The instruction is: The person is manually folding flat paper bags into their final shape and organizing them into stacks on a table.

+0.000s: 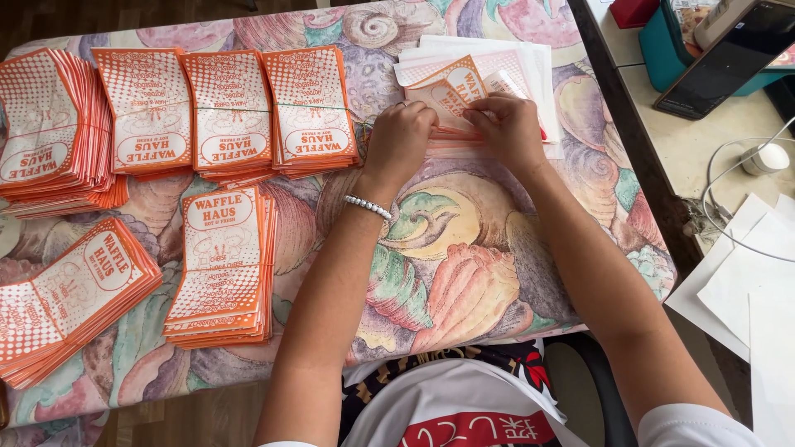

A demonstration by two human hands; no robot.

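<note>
Pressing an orange-and-white paper bag flat, left hand and right hand fingers curled shut on its near edge

1. Illumination: bright, even and diffuse, daylight-like in tone. No hard light source is visible in the head view.
2. Shadows: soft and shallow. Faint shading lies under the left hand and right hand, and beneath both forearms on the patterned tablecloth.
3. Glare: mild sheen on the dark phone screen at far right; white paper sheets at near right approach overexposure.
4. Focus: sharp across the orange bag stacks; print remains crisp.
5. Distortion: slight wide-angle bowing at the left edge and corners.
6. Blur: no motion blur evident.
</note>
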